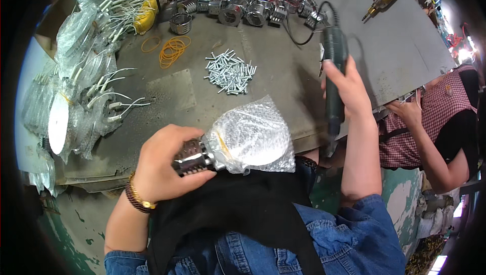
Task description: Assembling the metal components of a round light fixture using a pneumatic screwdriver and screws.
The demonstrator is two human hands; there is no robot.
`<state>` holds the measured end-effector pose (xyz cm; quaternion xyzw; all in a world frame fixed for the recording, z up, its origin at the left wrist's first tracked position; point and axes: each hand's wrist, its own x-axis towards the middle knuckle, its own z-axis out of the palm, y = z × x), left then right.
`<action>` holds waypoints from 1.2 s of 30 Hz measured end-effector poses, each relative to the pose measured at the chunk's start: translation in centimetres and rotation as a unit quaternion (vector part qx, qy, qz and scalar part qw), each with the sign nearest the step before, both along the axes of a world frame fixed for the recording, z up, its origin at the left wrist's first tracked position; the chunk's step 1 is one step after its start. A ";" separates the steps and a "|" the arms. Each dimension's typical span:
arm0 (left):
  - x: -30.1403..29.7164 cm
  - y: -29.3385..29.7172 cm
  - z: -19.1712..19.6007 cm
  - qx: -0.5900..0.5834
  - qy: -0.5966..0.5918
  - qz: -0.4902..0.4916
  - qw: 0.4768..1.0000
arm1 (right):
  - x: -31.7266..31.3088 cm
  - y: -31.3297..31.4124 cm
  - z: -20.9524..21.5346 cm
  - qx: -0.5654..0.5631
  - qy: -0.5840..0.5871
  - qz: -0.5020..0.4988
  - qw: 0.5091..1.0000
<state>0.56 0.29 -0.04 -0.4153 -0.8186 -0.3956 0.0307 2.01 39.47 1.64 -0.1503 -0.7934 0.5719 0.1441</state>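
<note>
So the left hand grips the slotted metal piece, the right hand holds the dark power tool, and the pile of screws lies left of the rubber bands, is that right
No, the head view shows the pile of screws lying right of the rubber bands. The left hand does grip the slotted metal piece, and the right hand holds the dark power tool.
</note>
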 end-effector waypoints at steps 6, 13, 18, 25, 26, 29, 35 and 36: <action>-2.5 -2.5 0.0 0.203 -0.605 -0.003 0.770 | -3.9 0.9 -3.6 0.630 0.053 -0.011 0.775; -3.2 -1.8 0.2 -0.049 -0.253 0.125 0.958 | -8.0 -6.5 -4.8 0.501 0.063 0.192 0.842; -4.8 0.9 1.4 -0.078 0.065 0.104 0.989 | -8.3 -6.3 -3.8 0.501 -0.004 0.208 0.840; -10.5 7.4 -0.8 -0.266 -0.013 0.082 0.960 | -2.5 -10.4 -2.2 0.151 0.060 0.198 0.967; -10.6 7.4 -1.0 -0.269 -0.009 0.084 0.959 | -1.4 -11.0 -2.5 0.083 0.057 0.219 0.971; -10.7 7.9 -0.9 -0.293 0.022 0.073 0.953 | 1.6 -12.7 -1.7 0.073 0.072 0.274 0.956; -9.1 4.1 0.4 -0.275 0.147 0.081 0.947 | 1.9 -17.3 -2.7 0.248 0.206 0.289 0.901; -8.6 2.6 0.9 -0.245 0.116 0.093 0.958 | 1.6 -17.9 -3.1 0.282 0.225 0.266 0.894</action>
